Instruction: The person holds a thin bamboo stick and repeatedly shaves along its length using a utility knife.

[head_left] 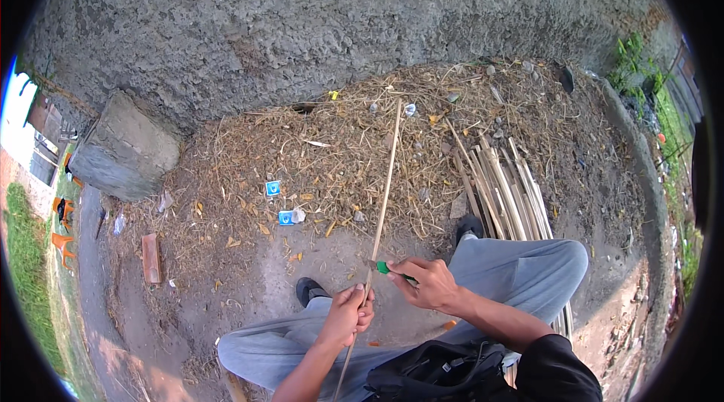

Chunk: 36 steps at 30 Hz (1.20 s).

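A long, thin bamboo strip [388,183] runs from between my legs up and away over the littered ground. My left hand [348,317] is closed around its lower part, in front of my lap. In my right hand [428,283] is a green-handled knife [383,267], gripped by the handle. Its short blade points left and meets the strip just above my left fist. Most of the handle is hidden by my fingers. Beside my right knee lies a bundle of split bamboo strips [504,187], partly covered by my leg.
A rough grey wall [324,17] rises ahead. Dry shavings and leaves [256,145] cover the soil. A concrete block [127,147] stands at the left, with a brick [151,259] nearer. Two small blue packets [273,188] lie left of the strip. A low kerb [641,145] borders the right.
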### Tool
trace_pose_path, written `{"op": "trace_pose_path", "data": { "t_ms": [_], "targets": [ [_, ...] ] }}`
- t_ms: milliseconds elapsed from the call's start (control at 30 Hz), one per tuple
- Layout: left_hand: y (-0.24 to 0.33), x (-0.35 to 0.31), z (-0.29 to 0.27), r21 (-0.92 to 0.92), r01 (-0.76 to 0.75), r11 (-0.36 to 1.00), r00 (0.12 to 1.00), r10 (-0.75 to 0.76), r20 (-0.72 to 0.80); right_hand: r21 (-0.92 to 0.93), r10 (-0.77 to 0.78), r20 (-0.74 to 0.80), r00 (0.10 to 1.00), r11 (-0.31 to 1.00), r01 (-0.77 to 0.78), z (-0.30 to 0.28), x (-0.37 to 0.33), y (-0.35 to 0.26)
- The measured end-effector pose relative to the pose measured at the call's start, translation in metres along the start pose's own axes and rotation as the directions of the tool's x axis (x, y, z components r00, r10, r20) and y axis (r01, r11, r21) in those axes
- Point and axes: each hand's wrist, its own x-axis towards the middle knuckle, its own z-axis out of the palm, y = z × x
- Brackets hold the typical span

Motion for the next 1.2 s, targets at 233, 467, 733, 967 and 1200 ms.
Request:
{"op": "trace_pose_path", "data": {
  "t_ms": [233,467,733,967,1200],
  "targets": [
    [-0.001,-0.013,0.008,0.106,-0.041,0.994,0.997,0.047,-0.056,-0.089,-0.016,0.008,1.0,0.996,0.017,-0.005,0.001,-0.004],
    [0.0,-0.014,0.017,0.088,-0.029,0.996,0.995,0.037,-0.092,-0.094,0.008,-0.074,0.997,0.995,-0.015,0.005,0.004,0.0],
    [0.0,-0.014,0.021,0.141,-0.056,0.988,0.976,0.083,-0.2,-0.119,0.014,-0.063,0.998,0.993,-0.022,0.011,0.011,-0.002],
    [0.002,-0.017,0.02,0.118,-0.069,0.991,0.973,0.093,-0.213,-0.107,-0.001,-0.073,0.997,0.994,-0.007,0.018,0.018,0.001],
    [0.006,-0.017,0.016,0.026,-0.023,0.999,0.985,0.027,-0.168,-0.084,0.016,-0.085,0.996,0.996,-0.023,0.022,0.022,0.004]
  ]
}}
